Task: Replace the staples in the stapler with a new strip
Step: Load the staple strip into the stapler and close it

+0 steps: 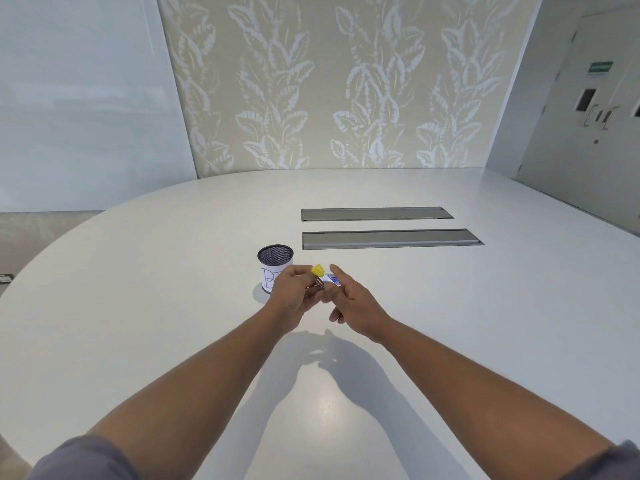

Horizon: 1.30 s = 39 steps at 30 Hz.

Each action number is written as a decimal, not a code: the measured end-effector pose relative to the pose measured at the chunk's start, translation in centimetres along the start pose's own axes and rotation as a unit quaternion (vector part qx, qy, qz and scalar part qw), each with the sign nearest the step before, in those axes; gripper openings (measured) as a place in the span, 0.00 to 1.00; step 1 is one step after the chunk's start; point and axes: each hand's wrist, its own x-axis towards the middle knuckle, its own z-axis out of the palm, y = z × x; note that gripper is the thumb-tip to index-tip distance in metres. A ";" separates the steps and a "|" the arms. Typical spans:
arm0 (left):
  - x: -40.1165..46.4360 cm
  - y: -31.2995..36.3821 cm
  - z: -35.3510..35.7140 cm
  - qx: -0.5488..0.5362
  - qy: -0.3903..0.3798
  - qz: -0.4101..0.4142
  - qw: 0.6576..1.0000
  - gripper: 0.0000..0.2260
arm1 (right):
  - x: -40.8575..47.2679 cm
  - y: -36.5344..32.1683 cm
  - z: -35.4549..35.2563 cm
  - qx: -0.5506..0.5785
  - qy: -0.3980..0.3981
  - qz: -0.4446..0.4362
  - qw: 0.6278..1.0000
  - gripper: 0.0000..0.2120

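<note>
One small stapler [318,271], yellow end tilted up and away, long axis slanting toward the viewer, pinched in left hand [290,295], right hand [349,299] curled at its lower end, just right of mesh pen cup [274,268], above white table [450,306].

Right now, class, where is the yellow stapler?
In the head view the yellow stapler is held above the white table between the left hand and right hand, just right of the mesh cup.
</note>
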 end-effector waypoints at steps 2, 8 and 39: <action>0.1 0.3 0.1 -0.021 0.014 -0.013 1.000 0.08 | 0.1 0.2 -0.2 -0.032 0.006 -0.011 0.999 0.25; 0.5 0.4 0.2 0.117 0.036 0.042 0.992 0.11 | -0.2 0.2 0.1 -0.111 0.005 -0.098 0.989 0.15; 0.6 -0.5 0.5 0.426 0.098 0.147 0.887 0.14 | -0.3 0.6 0.6 -0.350 0.066 -0.132 0.925 0.19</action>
